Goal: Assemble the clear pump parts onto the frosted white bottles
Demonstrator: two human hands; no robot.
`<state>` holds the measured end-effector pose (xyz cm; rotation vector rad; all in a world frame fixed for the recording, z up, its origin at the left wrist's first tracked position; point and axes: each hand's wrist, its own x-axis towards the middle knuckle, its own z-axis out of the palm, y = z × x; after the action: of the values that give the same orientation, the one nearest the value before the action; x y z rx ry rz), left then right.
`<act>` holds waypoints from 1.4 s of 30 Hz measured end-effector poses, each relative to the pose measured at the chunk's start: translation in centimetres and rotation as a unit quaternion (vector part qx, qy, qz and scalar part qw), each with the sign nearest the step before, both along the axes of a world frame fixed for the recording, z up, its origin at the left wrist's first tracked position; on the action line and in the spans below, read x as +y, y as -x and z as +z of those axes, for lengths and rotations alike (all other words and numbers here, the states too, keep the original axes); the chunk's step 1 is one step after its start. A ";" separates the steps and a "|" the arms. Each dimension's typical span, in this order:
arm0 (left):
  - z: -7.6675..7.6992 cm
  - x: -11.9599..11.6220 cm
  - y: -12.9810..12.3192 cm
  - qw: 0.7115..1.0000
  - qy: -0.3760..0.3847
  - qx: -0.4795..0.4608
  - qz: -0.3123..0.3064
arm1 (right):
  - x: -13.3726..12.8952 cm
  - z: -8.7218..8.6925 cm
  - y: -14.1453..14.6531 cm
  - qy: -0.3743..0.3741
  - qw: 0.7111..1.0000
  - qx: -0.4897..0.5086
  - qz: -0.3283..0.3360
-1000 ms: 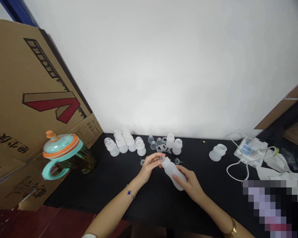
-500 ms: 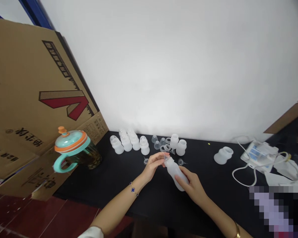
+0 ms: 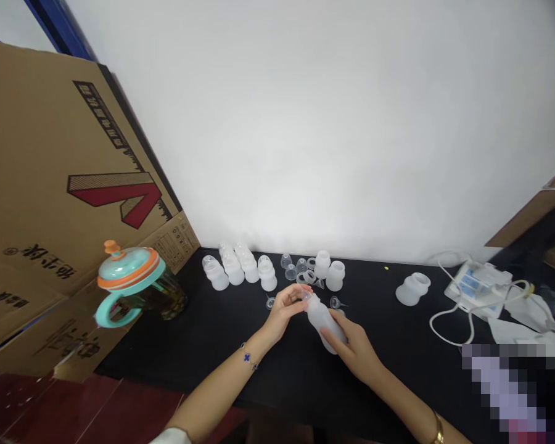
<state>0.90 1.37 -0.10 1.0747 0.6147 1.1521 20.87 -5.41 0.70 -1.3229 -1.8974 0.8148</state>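
Note:
A frosted white baby bottle [image 3: 322, 317] is tilted over the black table, its neck toward my left hand. My right hand [image 3: 356, 348] wraps round its body. At the bottle's mouth, the fingers of my left hand [image 3: 284, 308] close round a clear bottle top [image 3: 308, 296]; its exact shape is partly hidden by them. Close by lie a clear nipple [image 3: 335, 302] on the right and another clear nipple [image 3: 271, 303] on the left. Behind my hands are clear domed caps [image 3: 291, 272], clear rings [image 3: 301, 277] and two open bottles, one of them a short white bottle [image 3: 335, 277].
Several capped bottles [image 3: 232, 269] stand at the back left. One open bottle [image 3: 412, 290] leans on the right, near a white cable [image 3: 444, 338] and device. A teal-lidded jug [image 3: 132, 274] stands left, before a large cardboard box [image 3: 32, 160]. A white wall [image 3: 328, 135] rises behind.
The clear top now sits in line with the bottle's neck, with its thin tip no longer showing above my left fingers. Both hands keep their hold; the view has shifted slightly.

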 end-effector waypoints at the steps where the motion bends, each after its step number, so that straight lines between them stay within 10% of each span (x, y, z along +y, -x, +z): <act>1: 0.0 0.0 0.0 1.000 0.003 -0.003 0.001 | 0.0 -0.1 0.0 -0.001 1.000 0.003 0.000; 42: 0.0 0.1 -0.4 0.996 0.086 -0.023 0.027 | 0.3 -0.9 0.0 0.008 1.000 -0.013 -0.018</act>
<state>1.32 1.47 -0.08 0.8872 0.6969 1.1460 20.89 -5.10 -0.23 -1.3792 -1.8849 0.8004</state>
